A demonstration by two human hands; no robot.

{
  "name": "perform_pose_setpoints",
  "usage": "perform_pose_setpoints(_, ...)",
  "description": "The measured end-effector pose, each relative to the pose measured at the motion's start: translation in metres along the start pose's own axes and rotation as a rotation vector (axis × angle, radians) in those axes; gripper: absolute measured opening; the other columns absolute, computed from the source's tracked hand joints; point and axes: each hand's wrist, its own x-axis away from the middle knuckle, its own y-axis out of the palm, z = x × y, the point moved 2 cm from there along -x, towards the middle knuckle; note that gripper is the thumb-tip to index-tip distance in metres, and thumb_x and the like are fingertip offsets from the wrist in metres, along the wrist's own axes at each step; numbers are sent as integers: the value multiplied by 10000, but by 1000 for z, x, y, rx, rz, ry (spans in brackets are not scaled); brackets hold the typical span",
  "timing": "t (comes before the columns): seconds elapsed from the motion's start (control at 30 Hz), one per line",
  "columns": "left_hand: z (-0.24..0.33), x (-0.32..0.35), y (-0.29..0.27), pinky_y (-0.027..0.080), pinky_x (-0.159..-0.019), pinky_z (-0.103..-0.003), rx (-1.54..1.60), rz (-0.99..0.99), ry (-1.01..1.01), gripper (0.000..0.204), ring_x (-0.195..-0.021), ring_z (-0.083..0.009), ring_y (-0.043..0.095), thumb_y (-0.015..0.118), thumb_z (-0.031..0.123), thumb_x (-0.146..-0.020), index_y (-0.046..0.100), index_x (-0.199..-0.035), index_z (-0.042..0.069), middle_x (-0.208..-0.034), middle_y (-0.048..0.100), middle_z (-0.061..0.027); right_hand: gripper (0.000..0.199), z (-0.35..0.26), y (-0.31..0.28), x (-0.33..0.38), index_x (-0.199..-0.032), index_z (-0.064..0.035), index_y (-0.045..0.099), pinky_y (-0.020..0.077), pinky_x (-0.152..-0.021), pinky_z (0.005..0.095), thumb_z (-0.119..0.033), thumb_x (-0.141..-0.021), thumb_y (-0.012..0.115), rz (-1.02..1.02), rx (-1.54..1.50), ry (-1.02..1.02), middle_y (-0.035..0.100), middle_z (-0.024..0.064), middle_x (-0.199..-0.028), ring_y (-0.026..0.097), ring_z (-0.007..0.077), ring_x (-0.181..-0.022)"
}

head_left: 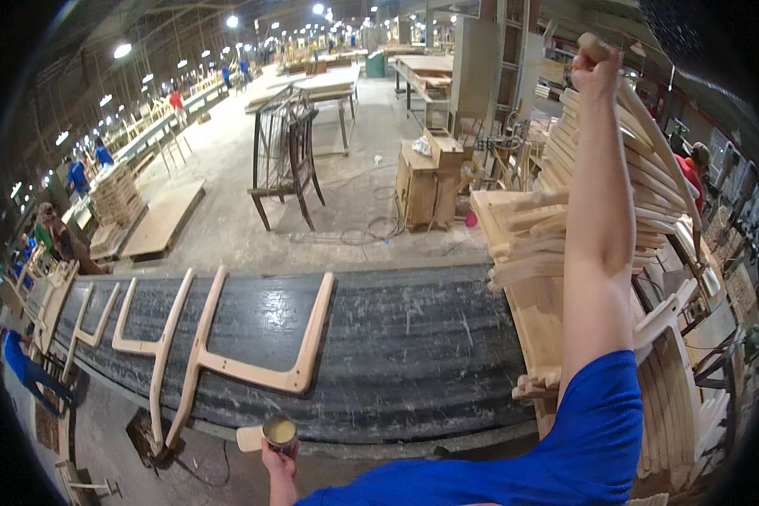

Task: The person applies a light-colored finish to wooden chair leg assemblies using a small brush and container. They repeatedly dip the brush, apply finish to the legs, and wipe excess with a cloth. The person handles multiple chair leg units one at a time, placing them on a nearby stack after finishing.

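My left hand [279, 462], low in the middle, is closed around a small round can [281, 430] with yellowish contents. A pale, flat, rounded piece [250, 438] juts out left of the can; I cannot tell whether it is held too. My right arm stretches up to the far right. There my right hand [596, 74] is closed on the rounded end of a curved wooden chair part [649, 118], which slants down beside the stack. Pale wooden chair frames [261, 374] with upright arms and a crosspiece lie on the dark conveyor belt [413, 354] to the left.
Stacked wooden parts [557, 219] rise beside the belt on the right. Beyond the belt stand a dark metal rack [287, 152] and a wooden cabinet [427, 185], with cables on the floor. Co-workers, one in a blue shirt [17, 354], are along the left; another in red [693, 173] is behind the stack.
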Motion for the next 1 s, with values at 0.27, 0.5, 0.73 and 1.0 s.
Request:
perform_pose_setpoints(0.27,12,4,2,463,-869,-468,-42,-190,9,473,-1093,-268,525,323,432,-951,431,-1278,107,-1243,509,-95,118,-44,24,151,-712,-119,546,370,-468,275,-195,-751,628,-555,14,123,556,9,-637,503,154,-528)
perform_pose_setpoints(0.5,28,38,-92,496,-837,-472,-16,-290,-8,486,-983,-279,598,273,435,-964,467,-1226,74,-1131,585,-128,576,-123,-46,397,-1291,0,346,356,-554,237,-187,-808,596,-381,139,443,492,127,-909,441,152,-702)
perform_pose_setpoints(0.73,28,72,-149,481,-860,-500,-81,-153,-74,504,-1044,-330,560,258,420,-968,411,-1268,45,-1198,534,-172,652,-229,-67,485,-1300,107,204,346,-462,216,-211,-856,561,-488,77,838,410,76,-808,393,108,-511)
perform_pose_setpoints(1.0,8,63,-133,474,-871,-494,-98,-253,-92,445,-1070,-296,541,337,422,-951,415,-1279,132,-1246,505,-103,577,-240,-136,572,-1102,77,429,372,-298,202,-363,-772,602,-205,277,1117,478,101,-605,447,113,-388)
